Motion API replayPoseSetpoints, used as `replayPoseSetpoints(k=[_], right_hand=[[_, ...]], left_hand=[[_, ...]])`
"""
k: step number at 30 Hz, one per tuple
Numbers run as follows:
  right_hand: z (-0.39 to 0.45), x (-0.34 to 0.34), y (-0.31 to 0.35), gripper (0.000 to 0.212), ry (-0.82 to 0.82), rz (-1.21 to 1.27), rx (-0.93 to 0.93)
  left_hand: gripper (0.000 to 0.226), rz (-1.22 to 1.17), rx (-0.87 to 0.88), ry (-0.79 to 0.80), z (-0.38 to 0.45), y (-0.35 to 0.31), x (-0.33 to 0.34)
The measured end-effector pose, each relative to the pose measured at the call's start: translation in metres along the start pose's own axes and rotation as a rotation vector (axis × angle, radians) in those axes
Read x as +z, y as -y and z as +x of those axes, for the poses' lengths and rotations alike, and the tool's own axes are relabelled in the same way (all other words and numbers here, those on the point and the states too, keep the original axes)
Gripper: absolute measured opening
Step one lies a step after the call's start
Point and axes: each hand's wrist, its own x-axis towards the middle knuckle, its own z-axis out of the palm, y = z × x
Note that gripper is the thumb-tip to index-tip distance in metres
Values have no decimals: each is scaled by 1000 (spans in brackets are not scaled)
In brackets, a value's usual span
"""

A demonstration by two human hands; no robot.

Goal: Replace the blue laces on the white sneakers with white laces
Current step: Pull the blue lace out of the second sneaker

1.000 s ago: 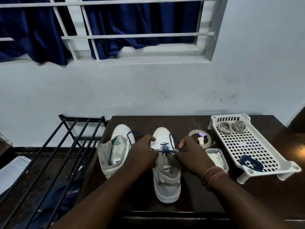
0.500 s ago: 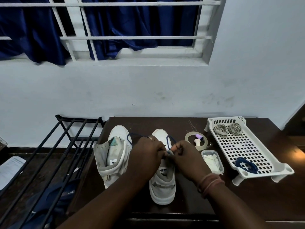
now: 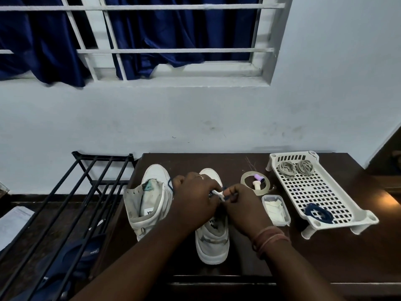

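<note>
A pale wall with a barred window (image 3: 173, 40) and dark blue curtains (image 3: 162, 29) rises behind a dark wooden desk (image 3: 325, 246). Two white sneakers stand side by side on it, toes toward the wall. The left sneaker (image 3: 149, 198) gapes open with no lace in it. Over the right sneaker (image 3: 213, 237) both hands meet above the eyelets: the left hand (image 3: 195, 198) curls its fingers around the blue lace (image 3: 224, 190), and the right hand (image 3: 243, 205) pinches the same lace just beside it — each grip is narrow and closed on the lace. A short pale piece shows between the fingertips; what it is cannot be told.

To the right lie a roll of tape (image 3: 256, 183) with a small purple-capped piece inside it and a clear box (image 3: 275, 209) of white material. Farther right, a white perforated tray (image 3: 314, 192) holds two coiled pale laces (image 3: 296, 167) at its far end and a bundled blue lace (image 3: 318, 213) at its near end. A black metal rack (image 3: 71, 203) stands left of the desk.
</note>
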Motion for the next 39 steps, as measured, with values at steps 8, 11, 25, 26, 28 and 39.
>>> replayPoseSetpoints(k=[8,11,25,26,28,39], right_hand=[[-2,2,-6,14,11,-59,-13],[2,0,-4,15,36,-84,-25],[7,-2,-2,21,125,-96,-26],[7,-2,-2,21,121,-101,-23],[7,-2,-2,22,118,-119,-5],[8,-1,-1,17,120,-137,30]], left_hand=[[18,-294,-301,-212,3,7,-1],[15,-976,-675,-251,11,3,-12],[10,163,157,-44,-4,14,4],[11,186,171,-51,-3,14,2],[14,219,193,-78,-5,9,0],[15,-1399,-462,-329,10,-8,-44]])
